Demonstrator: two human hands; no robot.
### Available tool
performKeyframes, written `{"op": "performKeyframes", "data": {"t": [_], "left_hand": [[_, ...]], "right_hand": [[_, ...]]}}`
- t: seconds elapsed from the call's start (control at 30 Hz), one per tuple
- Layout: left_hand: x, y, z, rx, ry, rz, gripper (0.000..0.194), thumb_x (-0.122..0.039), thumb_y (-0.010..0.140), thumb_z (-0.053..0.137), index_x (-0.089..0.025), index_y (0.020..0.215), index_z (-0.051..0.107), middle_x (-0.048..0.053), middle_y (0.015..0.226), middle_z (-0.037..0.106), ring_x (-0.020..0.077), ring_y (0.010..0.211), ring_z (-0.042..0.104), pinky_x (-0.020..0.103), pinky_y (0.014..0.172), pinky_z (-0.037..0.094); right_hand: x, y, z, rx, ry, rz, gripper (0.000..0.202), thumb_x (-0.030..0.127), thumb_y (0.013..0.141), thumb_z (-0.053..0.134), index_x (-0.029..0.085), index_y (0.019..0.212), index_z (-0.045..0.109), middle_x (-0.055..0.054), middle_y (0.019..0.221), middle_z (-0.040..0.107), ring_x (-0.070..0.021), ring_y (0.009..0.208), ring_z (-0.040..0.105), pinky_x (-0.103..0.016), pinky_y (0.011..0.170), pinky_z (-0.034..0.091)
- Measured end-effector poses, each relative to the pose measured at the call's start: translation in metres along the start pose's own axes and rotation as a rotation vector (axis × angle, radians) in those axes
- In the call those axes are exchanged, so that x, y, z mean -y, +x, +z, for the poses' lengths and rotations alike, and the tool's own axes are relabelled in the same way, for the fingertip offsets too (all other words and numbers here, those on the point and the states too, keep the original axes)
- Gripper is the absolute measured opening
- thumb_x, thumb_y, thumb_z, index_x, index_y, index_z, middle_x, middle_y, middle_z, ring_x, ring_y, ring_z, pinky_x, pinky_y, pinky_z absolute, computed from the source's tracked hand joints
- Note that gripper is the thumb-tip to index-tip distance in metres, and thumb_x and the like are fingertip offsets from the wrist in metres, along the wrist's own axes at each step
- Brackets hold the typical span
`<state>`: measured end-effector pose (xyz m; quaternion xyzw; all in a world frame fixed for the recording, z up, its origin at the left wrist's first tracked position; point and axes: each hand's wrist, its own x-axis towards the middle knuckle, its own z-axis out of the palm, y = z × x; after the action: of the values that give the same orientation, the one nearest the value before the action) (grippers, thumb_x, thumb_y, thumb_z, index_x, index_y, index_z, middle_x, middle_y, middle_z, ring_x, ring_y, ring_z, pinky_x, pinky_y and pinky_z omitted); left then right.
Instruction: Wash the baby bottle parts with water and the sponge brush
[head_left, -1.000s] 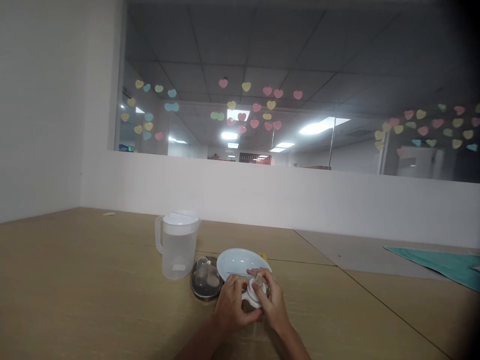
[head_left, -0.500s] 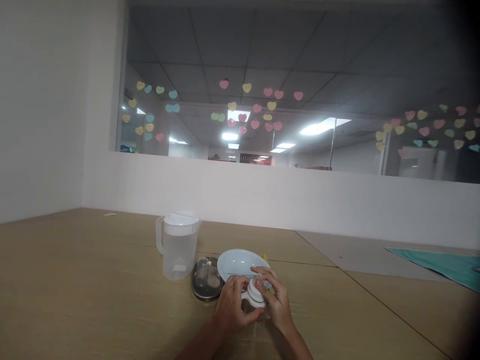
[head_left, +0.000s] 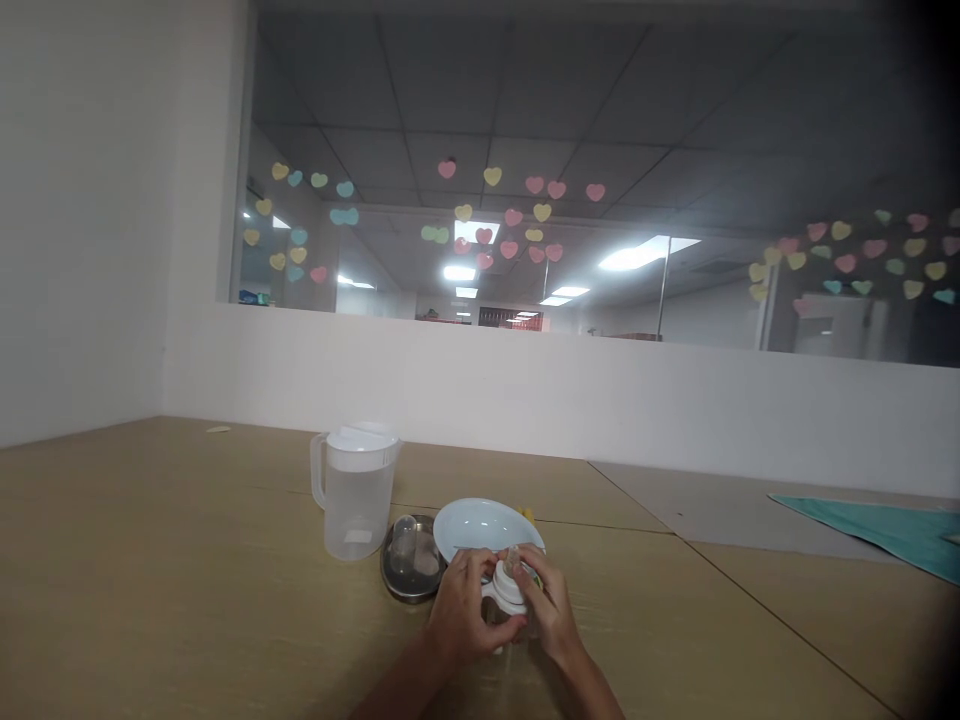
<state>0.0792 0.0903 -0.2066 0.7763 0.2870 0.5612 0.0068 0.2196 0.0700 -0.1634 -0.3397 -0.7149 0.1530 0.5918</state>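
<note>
Only the head view to go on here. The bottle [head_left: 509, 594] is between both hands, just on the near side of the plate [head_left: 484, 516], teat [head_left: 512, 560] up. Left hand [head_left: 459, 612] is curled around its side, thumb across the front; right hand [head_left: 553, 607] has fingers and thumb pinching up around the white collar [head_left: 508, 580] and teat. Can't tell if the base sits on the table.

Looks like collar work to me, so: left holds the body steady, right grips the collar's edge rather than the soft teat, since that'd probably just squash. I'd keep it upright and check the collar sits level. Jug [head_left: 358, 505] and tray [head_left: 411, 593] are off to the left, elbow-bump territory imo.
</note>
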Motion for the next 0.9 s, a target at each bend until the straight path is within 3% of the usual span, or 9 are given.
{"op": "performKeyframes", "data": {"t": [0.23, 0.33, 0.43, 0.5, 0.6, 0.73, 0.8, 0.9], "left_hand": [[0.001, 0.003, -0.004, -0.029, 0.027, 0.000, 0.047, -0.030, 0.057, 0.070, -0.018, 0.097, 0.048, 0.007, 0.090, 0.060, 0.0231, 0.082, 0.058, 0.038, 0.073, 0.050], [-0.001, 0.003, -0.007, -0.014, 0.020, -0.030, 0.045, -0.030, 0.059, 0.069, -0.018, 0.098, 0.049, 0.006, 0.089, 0.059, 0.0221, 0.081, 0.057, 0.037, 0.072, 0.049], [-0.003, 0.004, -0.007, 0.002, 0.004, -0.054, 0.047, -0.030, 0.061, 0.068, -0.018, 0.101, 0.048, 0.006, 0.089, 0.060, 0.0226, 0.082, 0.057, 0.038, 0.073, 0.049], [-0.003, 0.004, -0.007, 0.014, -0.011, -0.058, 0.052, -0.030, 0.060, 0.067, -0.018, 0.107, 0.047, 0.007, 0.090, 0.060, 0.0236, 0.084, 0.058, 0.039, 0.076, 0.049], [-0.004, 0.004, -0.007, 0.044, -0.029, -0.071, 0.059, -0.027, 0.061, 0.066, -0.017, 0.115, 0.044, 0.007, 0.094, 0.061, 0.0243, 0.088, 0.057, 0.041, 0.080, 0.048], [-0.004, 0.004, -0.007, 0.073, -0.039, -0.081, 0.064, -0.026, 0.060, 0.066, -0.016, 0.119, 0.043, 0.008, 0.097, 0.062, 0.0247, 0.091, 0.057, 0.042, 0.083, 0.048], [-0.002, 0.003, -0.006, 0.072, -0.034, -0.072, 0.064, -0.026, 0.059, 0.066, -0.016, 0.118, 0.043, 0.009, 0.097, 0.062, 0.0252, 0.091, 0.057, 0.043, 0.083, 0.048], [0.003, 0.003, -0.003, 0.064, -0.035, -0.038, 0.064, -0.028, 0.059, 0.066, -0.015, 0.117, 0.044, 0.010, 0.098, 0.062, 0.0252, 0.090, 0.058, 0.043, 0.082, 0.049]], "right_hand": [[0.000, -0.010, -0.004, -0.186, -0.367, -0.346, 0.027, 0.028, 0.087, 0.041, 0.021, 0.078, 0.065, -0.004, 0.068, 0.062, -0.0194, 0.067, 0.054, -0.036, 0.067, 0.041], [0.003, -0.013, -0.002, -0.225, -0.419, -0.434, 0.024, 0.022, 0.086, 0.041, 0.021, 0.069, 0.059, -0.002, 0.059, 0.053, -0.0176, 0.060, 0.048, -0.033, 0.060, 0.036], [0.005, -0.017, 0.004, -0.213, -0.407, -0.522, 0.020, 0.018, 0.082, 0.045, 0.021, 0.064, 0.052, -0.001, 0.057, 0.048, -0.0174, 0.061, 0.046, -0.034, 0.063, 0.038], [0.004, -0.019, 0.008, -0.208, -0.379, -0.508, 0.018, 0.019, 0.082, 0.046, 0.022, 0.065, 0.051, -0.002, 0.061, 0.050, -0.0180, 0.064, 0.048, -0.035, 0.066, 0.040], [-0.003, -0.019, 0.011, -0.313, -0.287, -0.336, 0.012, 0.025, 0.084, 0.046, 0.021, 0.077, 0.054, -0.005, 0.076, 0.058, -0.0202, 0.076, 0.055, -0.035, 0.070, 0.043], [-0.015, -0.017, 0.012, -0.332, -0.187, -0.162, 0.025, 0.036, 0.086, 0.046, 0.020, 0.101, 0.056, -0.007, 0.096, 0.064, -0.0231, 0.089, 0.060, -0.036, 0.076, 0.046], [-0.019, -0.016, 0.011, -0.329, -0.219, -0.174, 0.025, 0.038, 0.085, 0.046, 0.020, 0.100, 0.058, -0.006, 0.092, 0.065, -0.0237, 0.087, 0.061, -0.039, 0.079, 0.045], [-0.022, -0.017, 0.010, -0.424, -0.291, -0.218, 0.020, 0.036, 0.085, 0.047, 0.021, 0.089, 0.060, -0.005, 0.079, 0.065, -0.0243, 0.083, 0.059, -0.043, 0.085, 0.042]]}}
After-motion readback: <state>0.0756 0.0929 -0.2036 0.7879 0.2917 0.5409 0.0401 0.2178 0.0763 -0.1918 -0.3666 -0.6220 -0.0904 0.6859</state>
